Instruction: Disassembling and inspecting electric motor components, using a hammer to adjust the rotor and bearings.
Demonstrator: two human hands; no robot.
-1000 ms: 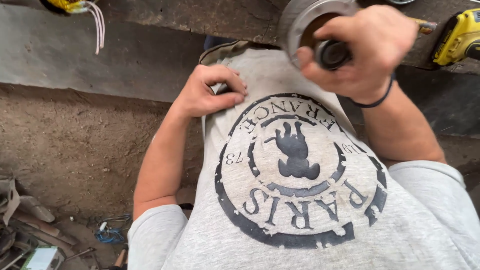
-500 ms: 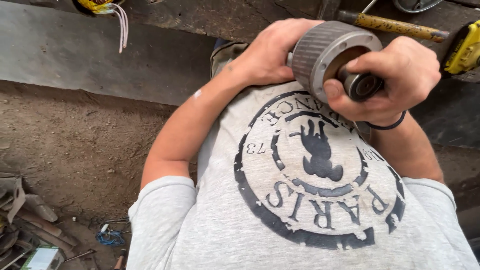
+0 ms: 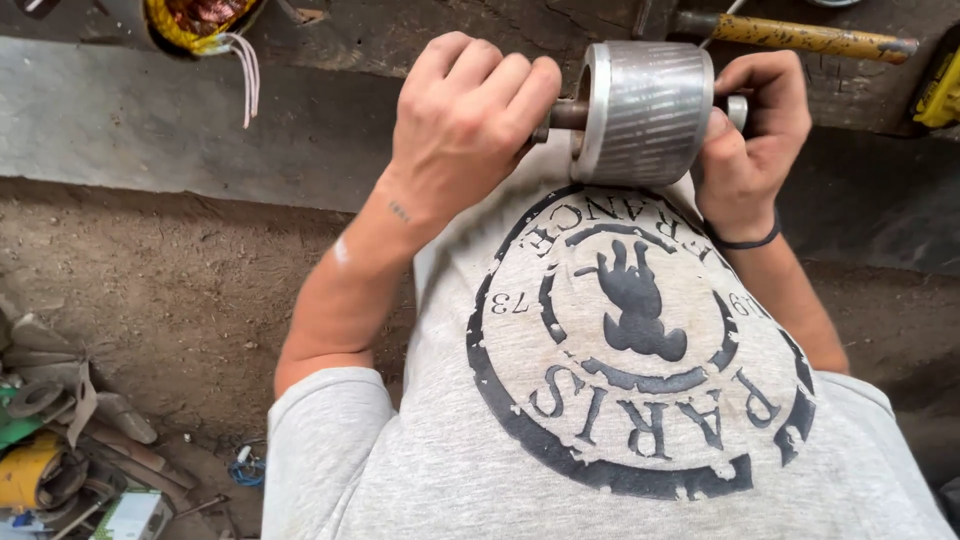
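Observation:
I hold a grey ribbed metal rotor (image 3: pixel 645 110) level in front of my chest, above my grey printed shirt (image 3: pixel 620 400). My left hand (image 3: pixel 465 120) is closed around the brown shaft end sticking out of the rotor's left side. My right hand (image 3: pixel 755 130) grips the other shaft end on the right, where a small round bearing shows between the fingers. A dark band circles my right wrist.
A worn workbench edge (image 3: pixel 200 110) runs across the top. On it lie a yellow-wrapped coil with loose white wires (image 3: pixel 205 20), a yellow-handled hammer (image 3: pixel 800 35) and a yellow tool (image 3: pixel 940 90). Scrap parts (image 3: pixel 60 450) litter the dirt floor at lower left.
My left hand left my shirt and took hold of the rotor's left shaft end. The rotor turned from end-on to level between both hands.

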